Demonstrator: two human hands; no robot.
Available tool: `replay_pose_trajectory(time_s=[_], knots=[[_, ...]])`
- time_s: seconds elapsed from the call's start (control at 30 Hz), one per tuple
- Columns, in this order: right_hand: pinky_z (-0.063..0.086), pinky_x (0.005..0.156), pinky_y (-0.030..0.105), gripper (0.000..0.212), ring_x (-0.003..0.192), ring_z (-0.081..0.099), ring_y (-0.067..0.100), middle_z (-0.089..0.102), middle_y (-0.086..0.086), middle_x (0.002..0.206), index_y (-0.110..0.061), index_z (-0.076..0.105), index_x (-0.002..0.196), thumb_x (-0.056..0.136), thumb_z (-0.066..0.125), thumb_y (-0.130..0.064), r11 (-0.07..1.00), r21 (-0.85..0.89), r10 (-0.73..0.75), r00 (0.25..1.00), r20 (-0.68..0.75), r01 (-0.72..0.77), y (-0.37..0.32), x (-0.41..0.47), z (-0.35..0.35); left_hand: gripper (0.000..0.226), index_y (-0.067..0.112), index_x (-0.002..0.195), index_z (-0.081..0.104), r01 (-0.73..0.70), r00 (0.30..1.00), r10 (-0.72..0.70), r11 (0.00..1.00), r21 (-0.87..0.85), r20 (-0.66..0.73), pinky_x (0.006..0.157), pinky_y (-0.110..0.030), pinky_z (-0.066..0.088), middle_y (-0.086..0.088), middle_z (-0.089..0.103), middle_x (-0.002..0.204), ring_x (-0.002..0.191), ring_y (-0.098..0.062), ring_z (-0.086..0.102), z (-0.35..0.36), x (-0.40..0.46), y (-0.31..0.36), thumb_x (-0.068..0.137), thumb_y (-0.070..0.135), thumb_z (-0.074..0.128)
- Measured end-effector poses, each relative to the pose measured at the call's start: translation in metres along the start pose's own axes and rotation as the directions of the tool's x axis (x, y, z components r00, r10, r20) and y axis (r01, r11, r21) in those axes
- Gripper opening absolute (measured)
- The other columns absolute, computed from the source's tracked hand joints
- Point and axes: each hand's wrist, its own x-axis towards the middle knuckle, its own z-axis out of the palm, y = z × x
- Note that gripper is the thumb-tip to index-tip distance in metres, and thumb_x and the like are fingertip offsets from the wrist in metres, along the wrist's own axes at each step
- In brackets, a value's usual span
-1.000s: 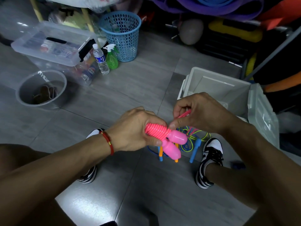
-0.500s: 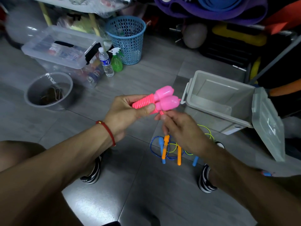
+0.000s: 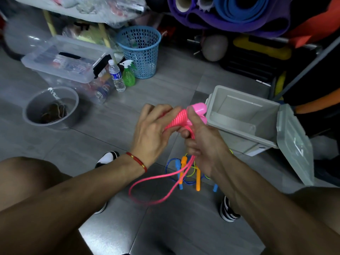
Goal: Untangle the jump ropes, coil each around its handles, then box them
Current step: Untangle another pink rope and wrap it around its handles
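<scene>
The grey tiled floor (image 3: 77, 144) spreads under everything, with rolled purple and blue exercise mats (image 3: 230, 13) stacked at the back. To the left sits a clear lidded storage bin (image 3: 68, 61) filled with small goods, and beside it a blue mesh wastebasket (image 3: 140, 52). To the right, near the hands, stands the open grey plastic box (image 3: 244, 116), its hinged lid (image 3: 294, 142) thrown back toward the right. A round grey tub (image 3: 51, 107) rests on the left of the floor with something brown inside. A water bottle (image 3: 116, 76) and a green spray bottle (image 3: 128, 74) stand upright side by side in front of the wastebasket. Between the person's black-and-white sneakers (image 3: 228, 212) lies a tangle of blue and yellow-green jump ropes (image 3: 185, 172) with orange and blue handles, on the floor just in front of the box. The left hand (image 3: 154, 133), with a red cord bracelet (image 3: 137, 161) at its wrist, wraps its fingers round the pink jump rope handles (image 3: 185, 116), held together with rope coiled round them, just beside the box's near rim. The right hand (image 3: 204, 142) is clenched on the pink rope (image 3: 158, 183), thumb against the handles; a loose loop hangs down from it above the floor.
</scene>
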Motion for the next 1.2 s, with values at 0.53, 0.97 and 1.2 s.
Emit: replay_pose_trajectory(time_s=[0.53, 0.97, 1.2], knots=[[0.034, 0.051, 0.019, 0.041, 0.045, 0.038, 0.002, 0.048, -0.011, 0.047, -0.018, 0.059, 0.06, 0.099, 0.06, -0.032, 0.687, -0.553, -0.445, 0.874, 0.193, 0.472, 0.012, 0.003, -0.019, 0.035, 0.012, 0.117, 0.063, 0.618, 0.737, -0.25, 0.626, -0.476, 0.628, 0.061, -0.032, 0.052, -0.002, 0.069, 0.088, 0.068, -0.015, 0.06, -0.031, 0.007, -0.013, 0.088, 0.027, 0.074], [0.018, 0.036, 0.02, 0.037, 0.04, 0.023, 0.005, 0.037, -0.003, 0.057, -0.019, 0.055, 0.067, 0.086, 0.075, -0.044, 0.996, 0.038, -0.081, 0.991, -0.108, 0.086, 0.003, 0.002, 0.011, 0.064, 0.018, 0.143, 0.052, 0.119, 0.974, -0.101, 0.99, -0.081, 0.205, 0.085, -0.041, 0.051, -0.008, 0.061, 0.101, 0.093, -0.029, 0.061, -0.006, -0.003, 0.008, 0.083, 0.029, 0.073], [0.033, 0.044, 0.009, 0.038, 0.037, 0.039, -0.002, 0.047, -0.017, 0.042, -0.021, 0.064, 0.06, 0.097, 0.062, -0.018, 0.891, -0.218, -0.342, 0.904, 0.255, 0.398, -0.014, 0.001, -0.008, 0.042, 0.01, 0.131, 0.059, 0.739, 0.668, -0.197, 0.29, -0.609, 0.717, 0.06, -0.027, 0.047, -0.015, 0.073, 0.105, 0.08, -0.021, 0.061, -0.034, 0.009, -0.005, 0.094, 0.029, 0.057]])
